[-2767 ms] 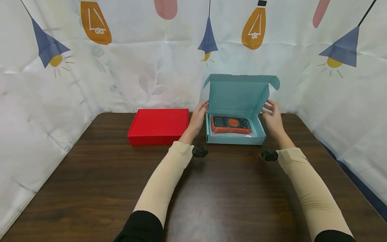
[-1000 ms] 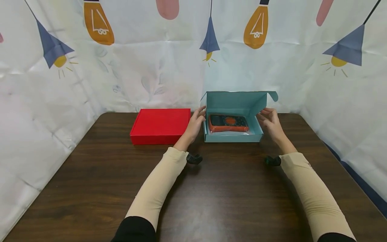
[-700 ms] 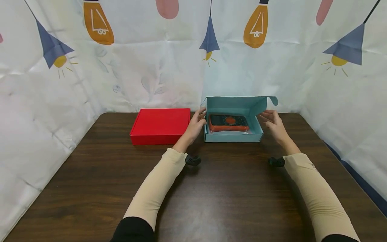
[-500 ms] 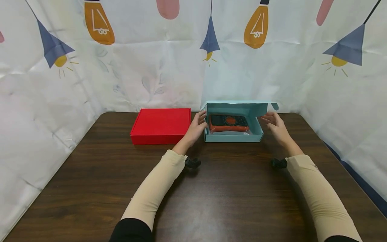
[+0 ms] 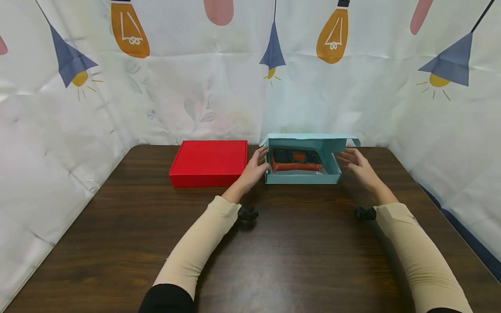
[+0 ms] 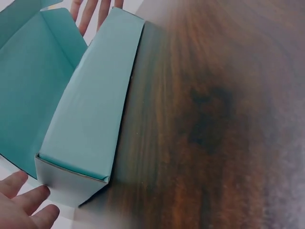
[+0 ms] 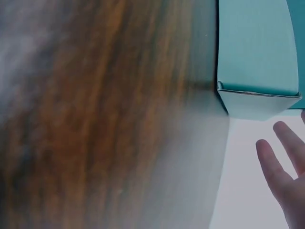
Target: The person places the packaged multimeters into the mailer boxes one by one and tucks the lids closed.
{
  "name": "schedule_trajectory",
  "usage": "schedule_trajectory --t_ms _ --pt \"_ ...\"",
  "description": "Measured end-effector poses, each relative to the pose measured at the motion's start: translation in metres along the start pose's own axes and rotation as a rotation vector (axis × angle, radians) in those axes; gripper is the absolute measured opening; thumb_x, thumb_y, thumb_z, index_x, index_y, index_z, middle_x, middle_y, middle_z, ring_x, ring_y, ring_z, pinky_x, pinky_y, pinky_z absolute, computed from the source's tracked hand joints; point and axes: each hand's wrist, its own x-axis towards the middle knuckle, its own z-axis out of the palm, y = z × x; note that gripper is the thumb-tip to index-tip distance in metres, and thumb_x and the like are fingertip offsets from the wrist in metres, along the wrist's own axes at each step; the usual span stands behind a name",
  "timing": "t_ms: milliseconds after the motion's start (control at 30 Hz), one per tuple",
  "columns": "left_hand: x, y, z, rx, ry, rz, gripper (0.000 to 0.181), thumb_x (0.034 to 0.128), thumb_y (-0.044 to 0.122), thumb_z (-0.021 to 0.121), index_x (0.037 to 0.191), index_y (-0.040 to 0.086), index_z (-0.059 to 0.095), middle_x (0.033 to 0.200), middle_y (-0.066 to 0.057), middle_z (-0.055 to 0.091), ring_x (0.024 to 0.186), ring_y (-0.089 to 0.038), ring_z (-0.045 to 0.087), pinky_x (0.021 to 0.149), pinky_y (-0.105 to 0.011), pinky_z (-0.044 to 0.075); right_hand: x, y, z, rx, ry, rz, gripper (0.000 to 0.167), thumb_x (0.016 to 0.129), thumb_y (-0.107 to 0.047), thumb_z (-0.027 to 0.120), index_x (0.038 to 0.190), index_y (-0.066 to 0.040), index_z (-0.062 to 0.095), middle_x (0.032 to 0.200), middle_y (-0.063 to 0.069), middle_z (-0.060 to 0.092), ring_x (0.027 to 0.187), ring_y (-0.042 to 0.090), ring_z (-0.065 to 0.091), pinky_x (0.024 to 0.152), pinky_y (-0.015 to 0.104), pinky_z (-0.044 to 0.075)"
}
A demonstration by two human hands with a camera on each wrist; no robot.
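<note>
A light-blue cardboard box [image 5: 303,179] stands on the table with its lid [image 5: 311,137] partly lowered, tilted forward over the inside. In it lies a multimeter [image 5: 296,161] with an orange case and dark face, in clear plastic. Beside the box's left side is my left hand [image 5: 253,168], fingers extended towards the lid's edge; in the left wrist view its fingertips [image 6: 35,198] are at the box corner, contact unclear. My right hand [image 5: 359,165] is at the right side with fingers spread, and the right wrist view shows its fingers [image 7: 274,164] apart from the box corner.
A closed red box [image 5: 209,163] sits to the left, close to my left hand. The dark wooden table [image 5: 297,252] stretches towards me. Behind it hangs a white printed curtain [image 5: 235,95], near the back edge. Each wrist carries a small black device [image 5: 248,214].
The lid has come down from nearly upright to a low forward tilt. Both hands have lowered with it, and the right forearm has shifted right. The multimeter stays in the box.
</note>
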Motion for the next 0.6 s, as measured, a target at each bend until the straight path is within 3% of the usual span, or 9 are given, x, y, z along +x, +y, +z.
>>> schedule_trajectory --t_ms 267,400,500,600 --pt "-0.003 -0.004 0.001 -0.01 -0.022 0.006 0.077 0.0937 0.006 0.056 0.162 0.011 0.021 0.167 -0.015 0.024 0.15 -0.04 0.023 0.117 -0.06 0.029 -0.004 0.0 -0.002 0.015 -0.037 -0.002 0.044 0.103 0.007 0.035 0.147 0.01 0.031 0.153 0.041 0.031 0.139 0.027 0.046 0.089 0.016 0.047" --pt "-0.005 -0.002 -0.002 -0.015 -0.045 0.003 0.078 0.0938 0.01 0.059 0.162 0.011 0.022 0.167 -0.015 0.024 0.15 -0.039 0.025 0.116 -0.058 0.032 -0.005 -0.001 -0.01 0.029 -0.083 -0.034 0.05 0.106 0.002 0.036 0.154 0.011 0.024 0.152 0.032 0.04 0.131 0.009 0.052 0.09 0.017 0.048" --pt "-0.008 0.001 -0.008 -0.027 -0.065 0.011 0.078 0.0951 0.012 0.062 0.162 0.009 0.021 0.167 -0.015 0.024 0.149 -0.038 0.027 0.115 -0.056 0.035 -0.006 -0.001 -0.02 0.143 -0.134 -0.089 0.05 0.108 0.0 0.034 0.157 0.004 0.027 0.149 0.009 0.051 0.126 0.003 0.055 0.093 0.02 0.05" --pt "-0.01 0.007 -0.015 -0.02 -0.088 0.042 0.082 0.0958 0.014 0.064 0.163 0.01 0.018 0.166 -0.016 0.023 0.15 -0.039 0.026 0.113 -0.057 0.037 -0.006 -0.002 -0.03 0.369 -0.184 -0.145 0.047 0.108 0.003 0.029 0.154 -0.004 0.037 0.144 -0.007 0.056 0.127 0.008 0.058 0.096 0.024 0.052"
